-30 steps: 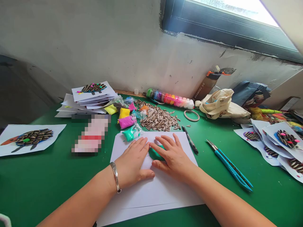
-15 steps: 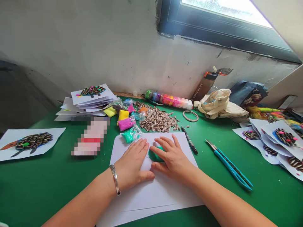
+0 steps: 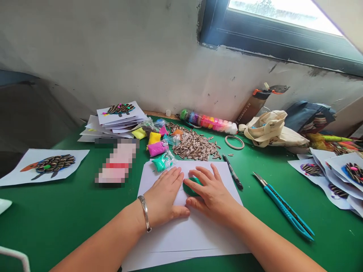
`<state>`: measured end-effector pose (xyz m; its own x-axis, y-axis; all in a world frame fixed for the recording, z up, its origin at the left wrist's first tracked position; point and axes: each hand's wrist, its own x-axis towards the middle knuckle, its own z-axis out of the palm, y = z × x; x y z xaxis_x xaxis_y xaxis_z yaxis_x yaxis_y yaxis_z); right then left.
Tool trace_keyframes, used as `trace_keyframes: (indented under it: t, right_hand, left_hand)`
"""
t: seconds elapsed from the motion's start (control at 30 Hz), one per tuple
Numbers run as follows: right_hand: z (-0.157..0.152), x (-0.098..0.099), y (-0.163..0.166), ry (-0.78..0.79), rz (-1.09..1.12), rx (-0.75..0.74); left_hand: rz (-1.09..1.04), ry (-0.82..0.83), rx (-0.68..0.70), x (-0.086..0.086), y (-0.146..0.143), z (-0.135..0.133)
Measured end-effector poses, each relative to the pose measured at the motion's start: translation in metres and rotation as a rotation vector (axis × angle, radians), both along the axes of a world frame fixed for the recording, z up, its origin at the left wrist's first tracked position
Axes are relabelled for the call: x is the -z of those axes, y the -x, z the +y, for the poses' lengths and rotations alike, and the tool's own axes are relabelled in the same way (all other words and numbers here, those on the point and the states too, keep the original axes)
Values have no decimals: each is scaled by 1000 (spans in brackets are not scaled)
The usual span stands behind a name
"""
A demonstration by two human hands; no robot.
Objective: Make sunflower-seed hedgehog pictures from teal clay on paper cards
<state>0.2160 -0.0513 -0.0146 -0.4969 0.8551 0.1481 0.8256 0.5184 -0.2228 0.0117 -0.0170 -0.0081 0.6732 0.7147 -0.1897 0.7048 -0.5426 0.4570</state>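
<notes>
A flattened patch of green modelling clay (image 3: 189, 189) lies on a stack of white paper (image 3: 181, 238). My right hand (image 3: 208, 190) rests over the clay with its fingers spread, partly hiding it. Just left of the clay, my left hand (image 3: 166, 194) lies flat on the paper, thumb out to the side, holding nothing. Beyond my left fingertips sits a small bag of green clay (image 3: 161, 162) at the paper's top edge. Behind it are pink clay (image 3: 156, 148) and yellow clay (image 3: 154, 138) in clear bags, beside a pile of sunflower seeds (image 3: 195, 146).
On the right lie a black pen (image 3: 233, 172) and a blue utility knife (image 3: 285, 207) with its blade out. A tape roll (image 3: 234, 142), cloth bag (image 3: 265, 130) and bottle (image 3: 253, 104) stand farther back. Seed-covered pictures (image 3: 55, 166) are at both sides.
The whole view has shifted, so things appear a little farther right. Both hands keep the same pose around the green clay.
</notes>
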Motion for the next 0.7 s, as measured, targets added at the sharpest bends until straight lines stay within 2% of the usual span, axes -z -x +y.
trace_keyframes:
  t: [0.37,0.53,0.7]
  right_hand:
    - [1,3,-7,8,-4,40]
    - [2,7,-19,7,-21,121]
    - [3,8,-23,49,-6,83]
  left_hand:
    - [70,29,-12,-7,-2,0]
    - [29,-2,5,-1,1,1]
    - [14,-19,13,1,2,0]
